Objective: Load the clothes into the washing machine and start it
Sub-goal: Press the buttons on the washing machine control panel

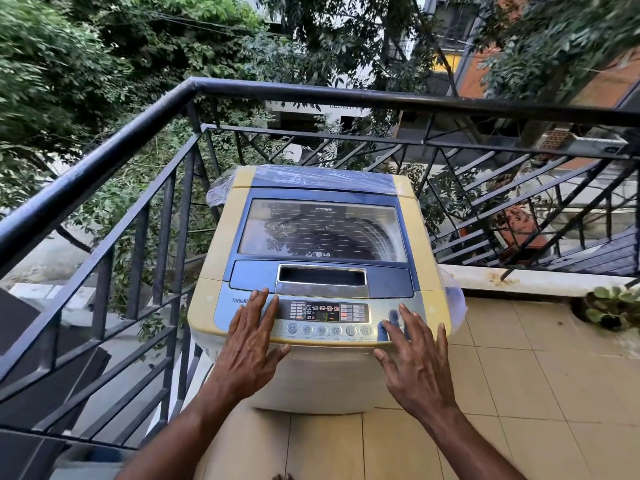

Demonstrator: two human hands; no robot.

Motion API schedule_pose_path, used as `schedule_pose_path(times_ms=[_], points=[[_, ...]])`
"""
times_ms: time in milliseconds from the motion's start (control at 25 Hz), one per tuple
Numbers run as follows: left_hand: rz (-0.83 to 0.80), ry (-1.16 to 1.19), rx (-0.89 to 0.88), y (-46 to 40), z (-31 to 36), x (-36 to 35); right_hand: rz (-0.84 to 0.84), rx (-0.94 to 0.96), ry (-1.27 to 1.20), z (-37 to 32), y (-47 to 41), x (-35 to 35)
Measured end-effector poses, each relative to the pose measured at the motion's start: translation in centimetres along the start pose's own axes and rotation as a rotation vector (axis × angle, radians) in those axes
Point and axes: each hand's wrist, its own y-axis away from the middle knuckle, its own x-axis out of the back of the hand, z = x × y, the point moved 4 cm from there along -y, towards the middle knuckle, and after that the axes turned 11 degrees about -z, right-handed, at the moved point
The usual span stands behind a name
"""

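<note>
The starting step appears to be in hand: the washing machine is being faced with its lid shut and its display lit. No clothes are in view outside it, and whether a load is lying in the drum cannot be told through the reflecting window.

The left hand is being held flat, fingers straight and spread, gripping nothing; its fingertips are lying just left of the display. The right hand is likewise being held open with straight fingers, its fingertips touching or hovering over the blue buttons at the panel's right end; contact cannot be confirmed.

By judgement, a press on the start button is being called for next, or a choice along the round buttons lying between the two sets of fingers.

The machine is standing on a tiled balcony floor, beyond the fingers a black railing is running, trees behind it, and a potted plant is sitting well right of the right fingers.
</note>
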Motion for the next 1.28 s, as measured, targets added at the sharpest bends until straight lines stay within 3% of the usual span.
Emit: schedule_pose_path(times_ms=[680,920,1280], points=[[-0.001,0.014,-0.002,-0.2,0.1,-0.1,0.009,-0.018,0.020,0.3,-0.1,-0.2],[-0.005,0.012,0.002,-0.2,0.3,-0.5,0.016,0.019,0.145,0.3,-0.3,0.3],[0.025,0.026,-0.004,-0.3,0.9,-0.3,-0.027,-0.032,0.021,0.3,-0.8,1.1]])
